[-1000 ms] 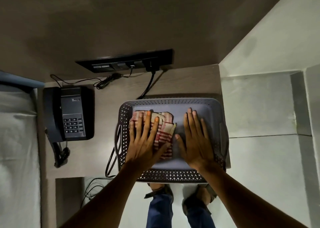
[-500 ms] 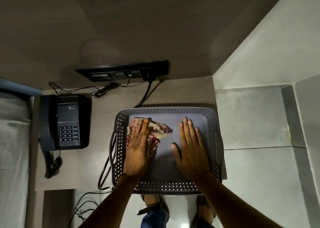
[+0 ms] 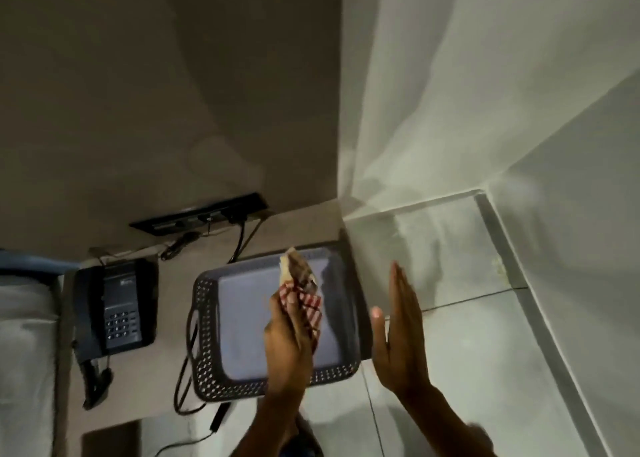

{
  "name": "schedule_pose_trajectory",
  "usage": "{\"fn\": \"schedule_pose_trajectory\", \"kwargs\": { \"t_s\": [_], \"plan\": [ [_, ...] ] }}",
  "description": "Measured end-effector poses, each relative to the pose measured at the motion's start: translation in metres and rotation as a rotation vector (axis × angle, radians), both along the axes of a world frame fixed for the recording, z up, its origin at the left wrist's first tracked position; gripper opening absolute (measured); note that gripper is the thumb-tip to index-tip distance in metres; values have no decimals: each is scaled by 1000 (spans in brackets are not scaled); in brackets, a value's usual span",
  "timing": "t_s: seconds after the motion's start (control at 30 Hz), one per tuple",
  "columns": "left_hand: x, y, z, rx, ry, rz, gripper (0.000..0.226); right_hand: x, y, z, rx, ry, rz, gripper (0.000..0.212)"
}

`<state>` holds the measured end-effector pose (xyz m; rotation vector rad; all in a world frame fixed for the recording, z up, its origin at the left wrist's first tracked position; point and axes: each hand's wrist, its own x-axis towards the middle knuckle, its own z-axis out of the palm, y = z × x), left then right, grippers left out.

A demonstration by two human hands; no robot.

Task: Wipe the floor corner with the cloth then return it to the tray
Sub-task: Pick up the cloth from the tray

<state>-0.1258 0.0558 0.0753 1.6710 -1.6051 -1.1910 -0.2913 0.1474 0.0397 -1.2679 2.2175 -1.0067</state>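
Since the earlier frame the cloth (image 3: 300, 295) has been lifted out of the tray (image 3: 207, 321) and is bunched in the closed left hand (image 3: 287, 342) above it, ready for carrying. The right hand (image 3: 401, 335) is held open and empty right of the tray, toward the floor corner (image 3: 498, 273), not yet wiped.
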Motion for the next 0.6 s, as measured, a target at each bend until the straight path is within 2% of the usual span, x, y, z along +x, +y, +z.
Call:
{"fn": "schedule_pose_trajectory", "kwargs": {
  "t_s": [0.1,0.27,0.37,0.43,0.53,0.6],
  "plan": [
    [-64,27,17,9,18,-71,48,-57,43,6,31,29,-46,69],
    [-183,82,10,88,128,-101,31,-158,116,-5,90,51,-69,72],
    [-251,123,-17,171,162,-104,38,-212,158,-20,132,12,-80,74],
    [-285,143,-36,204,169,-122,25,-242,180,-34,134,17,-58,75],
    [-332,165,-72,173,149,-145,20,-280,208,-67,156,30,-48,77],
    [-356,173,-100,154,129,-139,25,-298,223,-93,178,36,-50,77]
  ]
}}
